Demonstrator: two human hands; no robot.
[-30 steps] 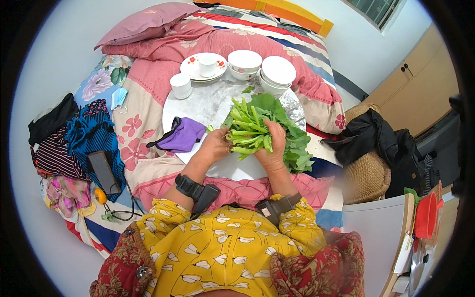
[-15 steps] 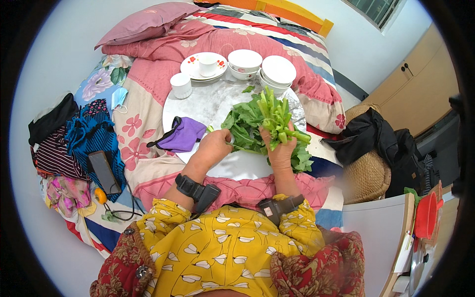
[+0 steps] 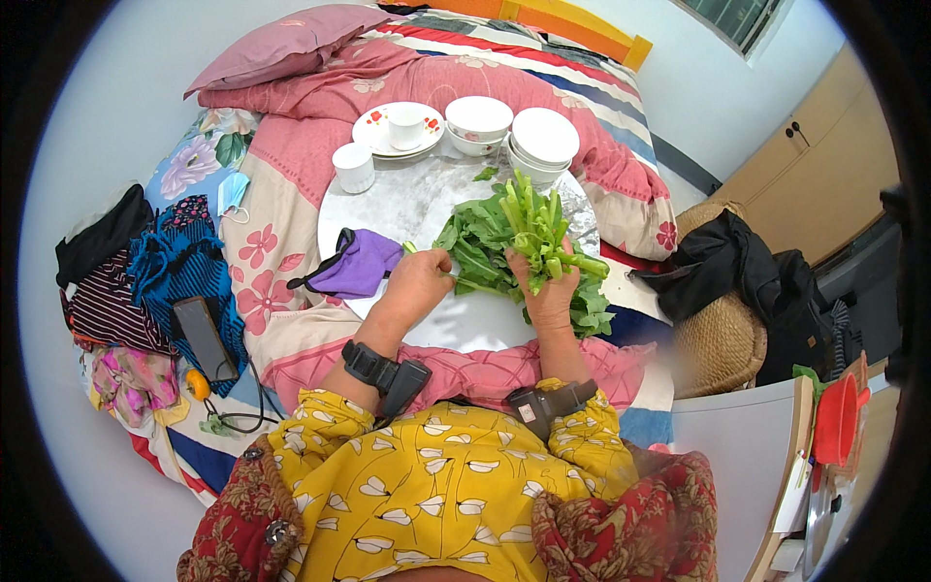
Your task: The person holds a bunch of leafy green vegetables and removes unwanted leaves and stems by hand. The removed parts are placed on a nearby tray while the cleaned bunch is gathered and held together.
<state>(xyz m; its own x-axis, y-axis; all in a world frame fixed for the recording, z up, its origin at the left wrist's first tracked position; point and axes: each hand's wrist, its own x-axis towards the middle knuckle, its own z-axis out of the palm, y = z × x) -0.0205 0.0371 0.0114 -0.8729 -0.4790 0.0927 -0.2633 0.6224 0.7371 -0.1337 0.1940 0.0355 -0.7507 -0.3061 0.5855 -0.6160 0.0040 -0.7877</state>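
Note:
My right hand (image 3: pixel 548 291) is closed round a bunch of leafy greens (image 3: pixel 535 218), its thick pale-green stalks pointing up and away and its dark leaves spreading left and below. My left hand (image 3: pixel 419 286) pinches a single stalk (image 3: pixel 475 287) at the left side of the bunch. A pale green tip shows just past the left knuckles. Both hands are over a round white marbled board (image 3: pixel 388 204). Left of my left hand lies a purple cloth mask (image 3: pixel 361 264) with black edging. A loose leaf (image 3: pixel 485 175) rests beyond the bunch.
Along the board's far edge stand a white cup (image 3: pixel 354 169), flowered plates (image 3: pixel 376 129) bearing another cup, and stacked white bowls (image 3: pixel 545 138). Folded clothes (image 3: pixel 184 262) and a phone (image 3: pixel 204 338) lie on the left. A woven basket (image 3: pixel 718 344) stands at right.
My left hand has shifted very slightly upward. The bunch in my right hand has barely moved.

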